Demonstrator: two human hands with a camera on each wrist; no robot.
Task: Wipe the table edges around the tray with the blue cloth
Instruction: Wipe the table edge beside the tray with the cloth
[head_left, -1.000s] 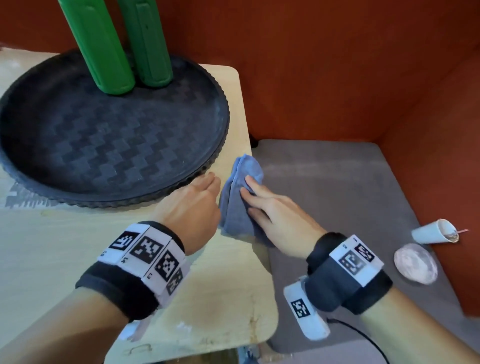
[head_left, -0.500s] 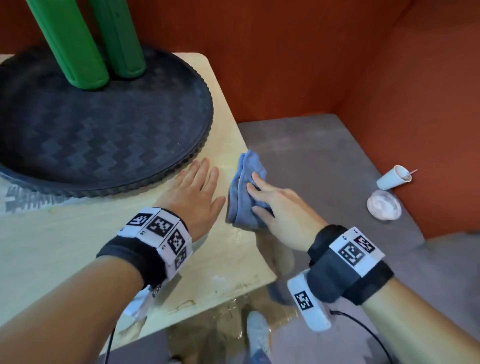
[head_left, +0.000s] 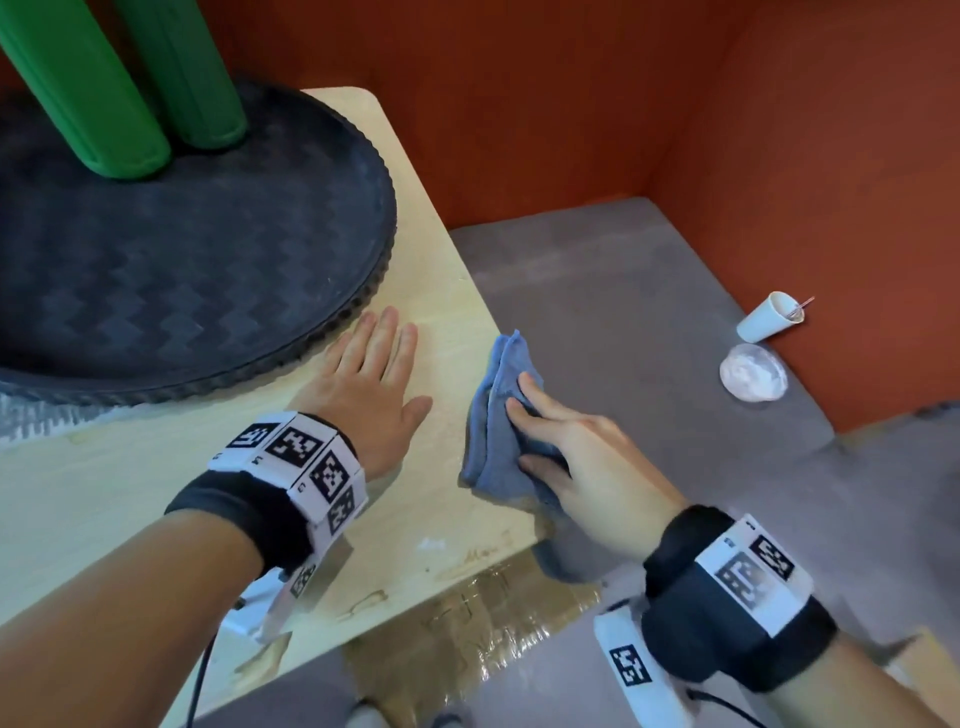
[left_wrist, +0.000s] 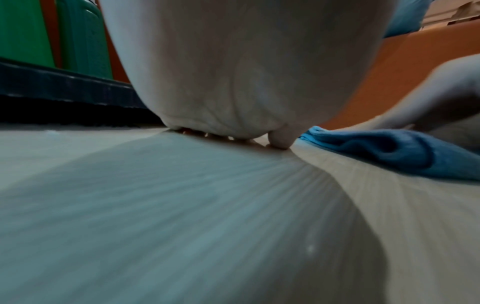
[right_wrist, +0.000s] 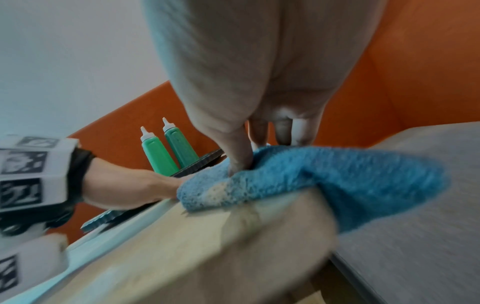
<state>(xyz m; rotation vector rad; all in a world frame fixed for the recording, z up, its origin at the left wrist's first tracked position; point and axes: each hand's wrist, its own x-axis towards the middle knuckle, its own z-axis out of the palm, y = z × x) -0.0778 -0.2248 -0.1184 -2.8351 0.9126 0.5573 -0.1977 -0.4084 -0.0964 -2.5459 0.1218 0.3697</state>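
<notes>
The blue cloth (head_left: 493, 415) lies folded on the right edge of the light wooden table (head_left: 130, 493), close to its near right corner, and part of it hangs over the side (right_wrist: 363, 185). My right hand (head_left: 524, 415) presses it down with straight fingers, the thumb (right_wrist: 239, 156) sunk into a fold. My left hand (head_left: 384, 353) rests flat on the table between the cloth and the black round tray (head_left: 182, 260), fingertips just short of the tray's rim (left_wrist: 64, 88). In the left wrist view the cloth (left_wrist: 402, 156) shows to the right of the palm.
Two tall green bottles (head_left: 104, 93) stand on the tray's far side. Right of the table is a grey seat (head_left: 623, 312) with a tipped white paper cup (head_left: 769, 317) and a white round lid (head_left: 753, 373). Orange walls (head_left: 571, 104) close in behind and on the right.
My right hand has slid the cloth along the table's right edge toward the near corner. My left hand has spread flat on the table beside the tray.
</notes>
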